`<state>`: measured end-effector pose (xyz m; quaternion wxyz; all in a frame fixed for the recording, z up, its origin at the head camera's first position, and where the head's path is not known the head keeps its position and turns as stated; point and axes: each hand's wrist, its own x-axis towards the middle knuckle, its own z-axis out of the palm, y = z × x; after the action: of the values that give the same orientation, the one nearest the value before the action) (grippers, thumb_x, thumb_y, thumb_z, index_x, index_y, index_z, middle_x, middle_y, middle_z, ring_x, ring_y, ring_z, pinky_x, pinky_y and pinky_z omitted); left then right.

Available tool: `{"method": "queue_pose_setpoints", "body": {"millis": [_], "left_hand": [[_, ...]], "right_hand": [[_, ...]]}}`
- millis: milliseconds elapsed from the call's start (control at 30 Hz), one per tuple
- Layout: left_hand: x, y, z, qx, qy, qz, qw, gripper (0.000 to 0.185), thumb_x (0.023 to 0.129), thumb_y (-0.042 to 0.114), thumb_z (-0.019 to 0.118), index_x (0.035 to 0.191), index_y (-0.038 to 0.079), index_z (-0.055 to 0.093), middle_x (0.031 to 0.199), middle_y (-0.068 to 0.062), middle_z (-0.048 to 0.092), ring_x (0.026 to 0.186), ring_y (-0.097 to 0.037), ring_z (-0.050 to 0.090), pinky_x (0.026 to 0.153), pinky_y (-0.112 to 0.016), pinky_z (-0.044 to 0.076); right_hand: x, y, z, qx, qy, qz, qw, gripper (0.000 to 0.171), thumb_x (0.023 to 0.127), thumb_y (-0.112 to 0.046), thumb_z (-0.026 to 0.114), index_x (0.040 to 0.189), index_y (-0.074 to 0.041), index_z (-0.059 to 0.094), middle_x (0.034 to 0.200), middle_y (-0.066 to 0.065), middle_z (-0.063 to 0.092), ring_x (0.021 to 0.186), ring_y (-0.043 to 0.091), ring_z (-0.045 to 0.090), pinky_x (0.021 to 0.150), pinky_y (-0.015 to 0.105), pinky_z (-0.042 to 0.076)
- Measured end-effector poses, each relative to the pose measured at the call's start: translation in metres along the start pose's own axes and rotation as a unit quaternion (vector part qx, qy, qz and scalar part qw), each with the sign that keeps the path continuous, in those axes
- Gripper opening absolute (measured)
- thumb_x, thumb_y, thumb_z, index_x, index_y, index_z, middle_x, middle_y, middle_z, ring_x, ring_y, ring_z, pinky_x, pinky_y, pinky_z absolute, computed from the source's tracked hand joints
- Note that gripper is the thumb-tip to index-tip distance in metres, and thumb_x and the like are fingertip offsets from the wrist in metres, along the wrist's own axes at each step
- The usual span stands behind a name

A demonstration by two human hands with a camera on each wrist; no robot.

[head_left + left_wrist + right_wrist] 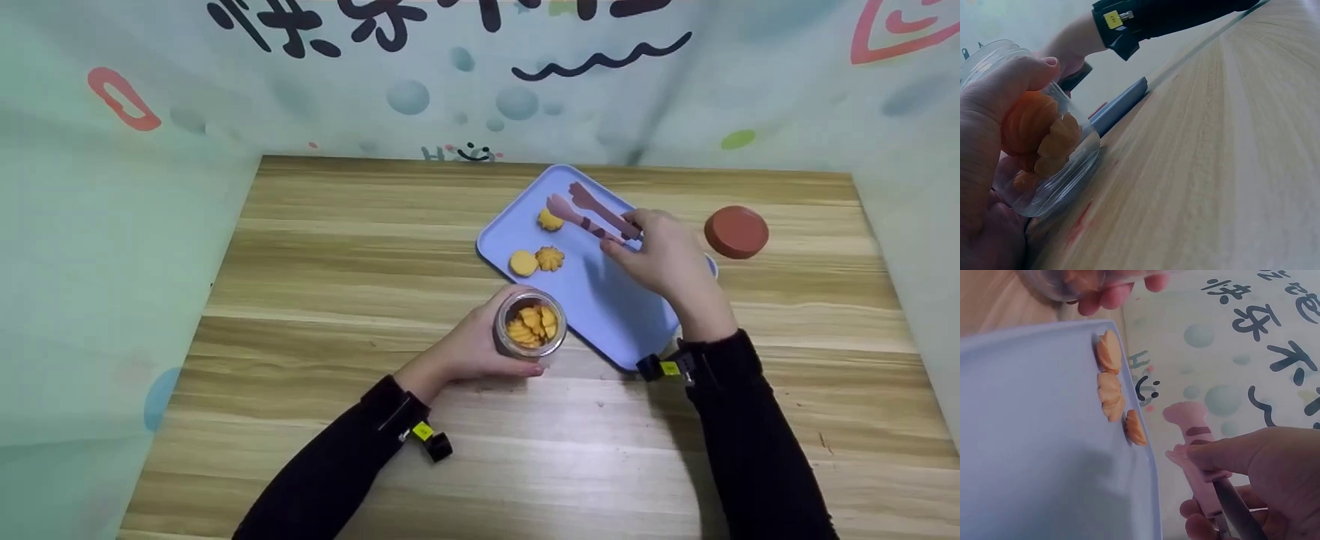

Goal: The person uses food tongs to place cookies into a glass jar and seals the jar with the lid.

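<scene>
Right of centre over the blue tray (600, 300), right hand (660, 259) pinches pink tongs (589, 214) while left hand (469, 349) wraps the cookie jar (529, 322) — next, I'd judge, tongs must close on a cookie (550, 220)

Black sleeves (750, 420), yellow-tagged black wrist straps (667, 367)

Staged tabletop booth rather than a lived-in room, pale green printed backdrop (480, 75) with bubbles and lettering across the frame's top, wood-grain table (337, 262) filling the centre
</scene>
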<state>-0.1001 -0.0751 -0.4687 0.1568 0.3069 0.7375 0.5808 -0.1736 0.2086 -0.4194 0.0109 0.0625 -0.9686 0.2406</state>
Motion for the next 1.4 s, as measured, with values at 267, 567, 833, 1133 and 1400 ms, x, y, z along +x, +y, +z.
{"method": "queue_pose_setpoints", "body": {"millis": [267, 567, 833, 1133, 1400], "left_hand": [[0.001, 0.000, 0.000, -0.007, -0.009, -0.009, 0.9999, 0.093, 0.062, 0.025, 0.090, 0.138, 0.024, 0.036, 0.131, 0.010, 0.053, 0.122, -0.007, 0.051, 0.111, -0.031, 0.039], [0.001, -0.003, -0.001, -0.021, -0.009, -0.020, 0.9995, 0.092, 0.062, 0.025, 0.090, 0.137, 0.027, 0.036, 0.131, 0.011, 0.053, 0.122, -0.007, 0.051, 0.111, -0.031, 0.039], [0.001, -0.002, -0.001, -0.014, -0.005, -0.012, 0.9998, 0.092, 0.062, 0.024, 0.090, 0.137, 0.023, 0.037, 0.131, 0.010, 0.053, 0.122, -0.007, 0.051, 0.111, -0.031, 0.039], [0.000, 0.000, -0.001, -0.014, -0.006, -0.001, 0.9999, 0.092, 0.062, 0.023, 0.090, 0.137, 0.020, 0.037, 0.131, 0.009, 0.053, 0.122, -0.007, 0.051, 0.111, -0.031, 0.039], [0.000, -0.003, -0.001, -0.018, -0.007, -0.009, 0.9998, 0.092, 0.062, 0.024, 0.090, 0.137, 0.023, 0.036, 0.131, 0.010, 0.053, 0.122, -0.007, 0.051, 0.111, -0.030, 0.039]], "right_hand": [[0.005, -0.007, -0.002, -0.005, -0.017, 0.030, 0.999, 0.049, 0.085, -0.043, 0.065, 0.117, -0.005, 0.061, 0.099, 0.013, 0.062, 0.085, 0.028, 0.053, 0.072, 0.042, 0.043], [0.007, -0.008, 0.006, -0.002, -0.022, 0.033, 0.999, 0.049, 0.084, -0.043, 0.065, 0.114, -0.004, 0.062, 0.098, 0.014, 0.063, 0.084, 0.028, 0.054, 0.071, 0.040, 0.043], [0.007, -0.004, 0.013, 0.006, -0.011, 0.019, 1.000, 0.047, 0.084, -0.042, 0.066, 0.112, -0.005, 0.063, 0.096, 0.014, 0.065, 0.082, 0.028, 0.055, 0.069, 0.040, 0.043], [0.008, -0.003, 0.016, 0.006, -0.019, 0.021, 1.000, 0.046, 0.083, -0.042, 0.067, 0.112, -0.005, 0.064, 0.092, 0.013, 0.064, 0.079, 0.027, 0.054, 0.064, 0.036, 0.039], [0.009, -0.003, 0.018, 0.004, -0.040, 0.033, 0.999, 0.047, 0.084, -0.044, 0.066, 0.113, -0.007, 0.063, 0.092, 0.011, 0.064, 0.078, 0.026, 0.055, 0.062, 0.034, 0.039]]}}
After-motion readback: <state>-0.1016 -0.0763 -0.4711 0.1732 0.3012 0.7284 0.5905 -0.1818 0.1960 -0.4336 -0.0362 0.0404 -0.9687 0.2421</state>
